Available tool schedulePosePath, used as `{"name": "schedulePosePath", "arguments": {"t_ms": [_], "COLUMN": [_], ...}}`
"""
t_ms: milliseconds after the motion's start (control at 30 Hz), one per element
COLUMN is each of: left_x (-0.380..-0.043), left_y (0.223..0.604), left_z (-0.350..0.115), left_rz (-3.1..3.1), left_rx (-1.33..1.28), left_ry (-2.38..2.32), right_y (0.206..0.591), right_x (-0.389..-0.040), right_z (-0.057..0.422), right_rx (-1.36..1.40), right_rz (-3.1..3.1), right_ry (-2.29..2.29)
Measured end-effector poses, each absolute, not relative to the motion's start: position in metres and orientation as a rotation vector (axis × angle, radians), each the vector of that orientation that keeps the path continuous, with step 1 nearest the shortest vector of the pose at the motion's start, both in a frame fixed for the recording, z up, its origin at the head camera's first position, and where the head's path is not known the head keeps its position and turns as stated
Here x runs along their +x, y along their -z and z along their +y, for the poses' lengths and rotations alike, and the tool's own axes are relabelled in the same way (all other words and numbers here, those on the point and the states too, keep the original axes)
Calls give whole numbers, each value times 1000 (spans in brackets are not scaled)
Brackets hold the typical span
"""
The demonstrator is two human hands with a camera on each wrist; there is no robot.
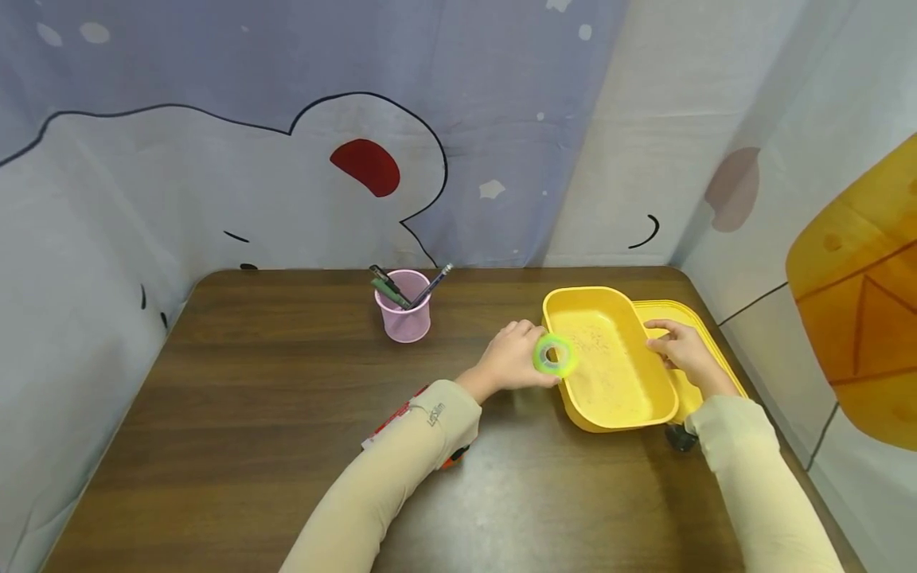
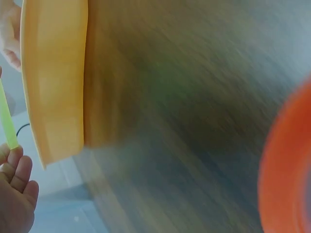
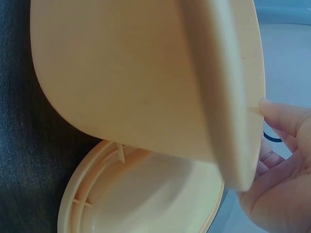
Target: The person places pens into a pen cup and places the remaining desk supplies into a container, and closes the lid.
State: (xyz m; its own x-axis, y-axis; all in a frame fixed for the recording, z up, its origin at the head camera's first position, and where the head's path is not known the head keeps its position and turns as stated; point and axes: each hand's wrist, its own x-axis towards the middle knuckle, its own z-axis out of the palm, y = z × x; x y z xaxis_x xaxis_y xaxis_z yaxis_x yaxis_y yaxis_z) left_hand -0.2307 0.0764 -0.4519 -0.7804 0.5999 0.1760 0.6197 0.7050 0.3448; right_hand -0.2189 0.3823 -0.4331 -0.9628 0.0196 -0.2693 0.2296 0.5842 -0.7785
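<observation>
My left hand holds a bright green-yellow roll of tape at the left rim of a yellow plastic box. In the left wrist view the roll shows edge-on between thumb and fingers. My right hand pinches the box's right rim; in the right wrist view its thumb lies at the rim's edge. The box is tilted, with small specks on its inner floor. Partly beneath it lies a yellow lid, whose ribbed rim is visible in the right wrist view.
A pink pen cup with several pens stands at the back. A small black object is by my right sleeve. A red-and-white item and an orange ring-shaped object sit partly hidden under my left forearm. Curtains border the table.
</observation>
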Motion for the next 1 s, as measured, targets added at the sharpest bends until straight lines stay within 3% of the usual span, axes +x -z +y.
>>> {"name": "schedulePosePath", "arguments": {"t_ms": [1000], "left_x": [-210], "left_y": [461], "left_z": [134], "left_rz": [-2981], "left_rx": [-968], "left_ry": [270], "right_y": [434], "right_x": [-219], "right_z": [382], "right_rx": [180], "right_rz": [2595], "right_ry": [1348]}}
